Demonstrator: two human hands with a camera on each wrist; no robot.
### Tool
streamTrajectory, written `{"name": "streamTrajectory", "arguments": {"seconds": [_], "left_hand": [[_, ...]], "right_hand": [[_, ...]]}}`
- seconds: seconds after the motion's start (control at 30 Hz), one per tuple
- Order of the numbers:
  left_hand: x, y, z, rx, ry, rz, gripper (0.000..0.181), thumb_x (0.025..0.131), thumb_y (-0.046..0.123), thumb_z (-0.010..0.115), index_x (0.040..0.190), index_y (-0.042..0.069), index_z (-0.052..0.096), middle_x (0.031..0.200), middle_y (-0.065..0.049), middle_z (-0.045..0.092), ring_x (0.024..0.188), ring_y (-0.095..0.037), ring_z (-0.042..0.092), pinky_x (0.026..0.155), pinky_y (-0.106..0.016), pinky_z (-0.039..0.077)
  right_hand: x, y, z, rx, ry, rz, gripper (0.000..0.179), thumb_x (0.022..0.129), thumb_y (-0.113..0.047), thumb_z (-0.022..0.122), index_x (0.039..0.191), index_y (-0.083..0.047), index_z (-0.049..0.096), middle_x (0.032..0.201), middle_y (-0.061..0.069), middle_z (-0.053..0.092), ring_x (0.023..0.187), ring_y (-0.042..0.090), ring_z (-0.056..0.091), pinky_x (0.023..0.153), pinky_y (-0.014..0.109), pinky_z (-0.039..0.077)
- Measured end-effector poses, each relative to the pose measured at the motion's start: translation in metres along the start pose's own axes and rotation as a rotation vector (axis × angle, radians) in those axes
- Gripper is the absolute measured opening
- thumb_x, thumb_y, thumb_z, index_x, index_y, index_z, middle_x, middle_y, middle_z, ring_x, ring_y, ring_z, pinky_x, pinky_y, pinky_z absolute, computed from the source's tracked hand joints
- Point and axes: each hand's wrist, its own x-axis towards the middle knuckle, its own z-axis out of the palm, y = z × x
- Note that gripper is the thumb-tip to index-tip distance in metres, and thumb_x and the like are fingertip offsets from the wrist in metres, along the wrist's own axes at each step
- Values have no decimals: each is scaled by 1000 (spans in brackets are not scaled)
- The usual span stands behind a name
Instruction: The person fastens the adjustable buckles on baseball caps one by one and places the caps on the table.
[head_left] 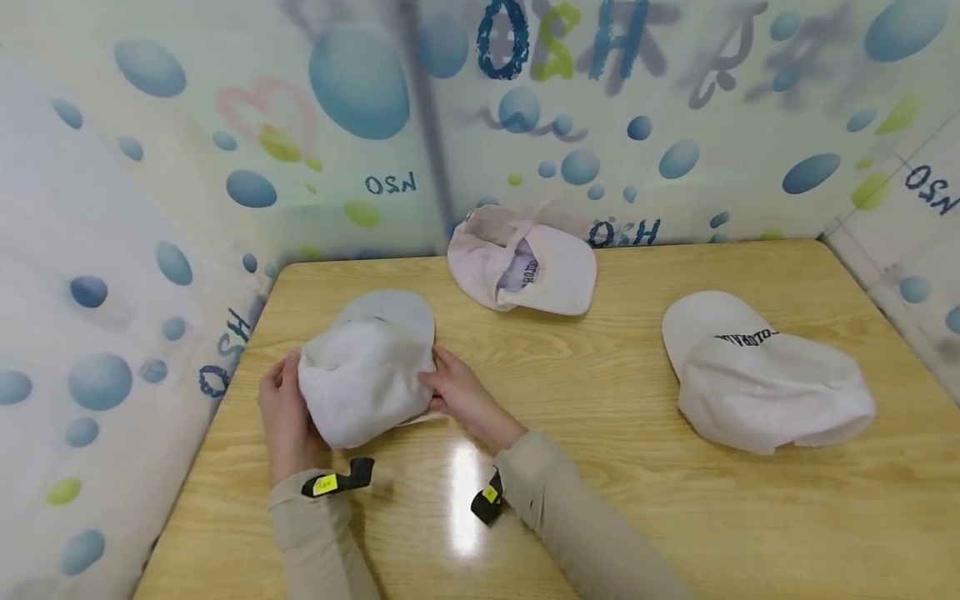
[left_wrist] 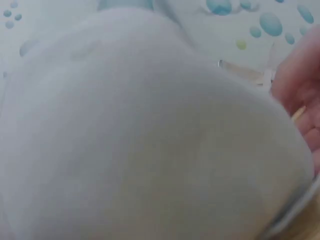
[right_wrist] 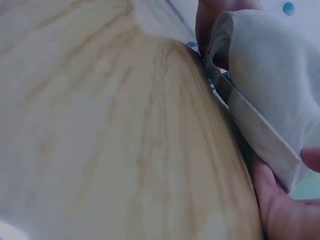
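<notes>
Both hands are on a white cap (head_left: 367, 379) at the left of the table, its brim pointing to the back wall. The left hand (head_left: 288, 417) grips the cap's left side; in the right wrist view, part of that hand (right_wrist: 207, 27) shows behind the cap's edge. On the opposite side the right hand (head_left: 465, 396) pinches the edge, thumb (right_wrist: 311, 159) outside and fingers (right_wrist: 267, 190) under the rim. Crown fabric (left_wrist: 140, 130) fills most of the left wrist view, where the left hand is hidden and the right hand (left_wrist: 305, 85) appears at the edge.
A pinkish-white cap (head_left: 558, 271) lies with its inside showing at the table's back edge. Another white cap (head_left: 772, 383) with dark lettering rests on the right. The wooden table (head_left: 570, 467) meets walls (head_left: 465, 125) printed with blue drops.
</notes>
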Motion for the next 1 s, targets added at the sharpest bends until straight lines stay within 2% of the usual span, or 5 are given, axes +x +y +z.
{"name": "streamTrajectory", "arguments": {"seconds": [0.2,0.53,0.7,0.87,1.0], "left_hand": [[-8,17,-1,347,31,23,65,84,57,45,137,21,33,140,1,30,124,-14,28,103,-31,21],[-22,28,4,572,-94,7,65,85,60,39,140,31,23,147,9,12,134,-14,6,107,-39,8],[-34,35,11,581,-79,40,61,84,60,40,139,36,25,147,11,8,134,-16,4,106,-44,8],[-50,47,23,521,-78,211,51,87,52,44,134,33,37,145,16,15,133,-13,9,106,-44,8],[-63,52,34,388,-162,311,46,87,46,49,129,27,45,138,9,32,126,-13,28,105,-40,15]], "right_hand": [[2,0,7,-49,-28,-62,64,86,-11,57,141,-9,23,136,14,36,111,23,49,82,34,46],[-1,-7,7,-393,26,-140,58,84,-21,61,134,-4,37,140,10,28,122,22,37,93,30,38],[-1,-9,-1,-378,29,-139,49,87,-22,58,130,-5,44,136,9,36,123,21,35,97,32,32],[-11,-18,-14,-344,2,-77,49,89,-28,53,135,-13,40,137,5,37,124,19,34,98,35,32],[-26,-35,-29,-375,-34,-103,52,90,-30,52,138,-18,34,139,6,34,120,20,38,95,37,35]]}}
